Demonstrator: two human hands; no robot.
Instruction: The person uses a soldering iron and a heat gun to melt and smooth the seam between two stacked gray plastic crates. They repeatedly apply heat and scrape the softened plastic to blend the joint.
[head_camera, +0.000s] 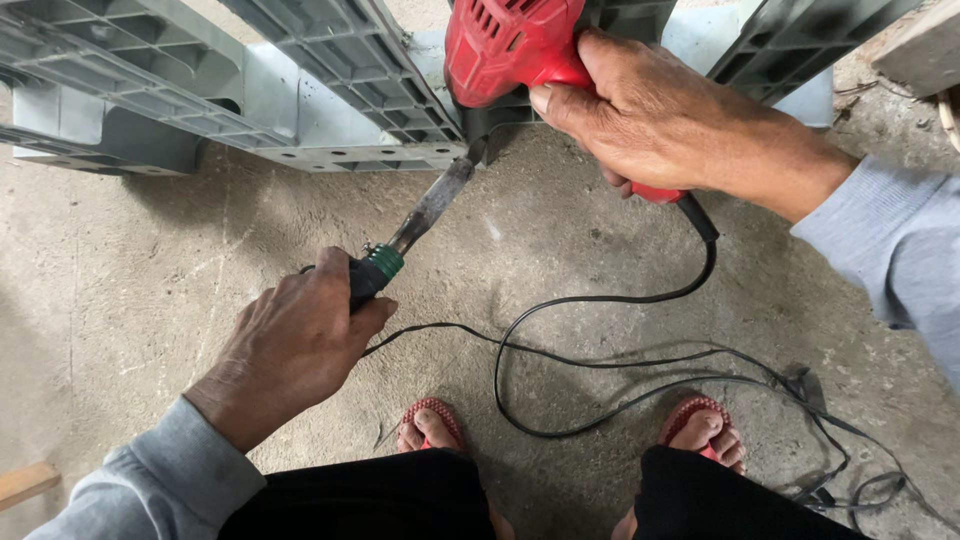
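A grey plastic pallet (330, 90) is standing on the concrete floor (180, 260), with black cables (600, 360) trailing below it. The right hand (650, 120) is gripping a red power tool (510, 45) against the pallet's lower edge, while the left hand (295, 340) is clenching a dark-bladed, green-collared tool (420, 215), its tip touching the same edge.

Red power tool (510, 45) top and grey pallet (330, 70) beyond frame edge

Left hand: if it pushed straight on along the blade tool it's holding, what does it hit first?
Likely the grey plastic pallet. The left hand points its flat blade tool up and right; the tip already sits at the pallet edge, just below the red power tool. Depth is unclear.
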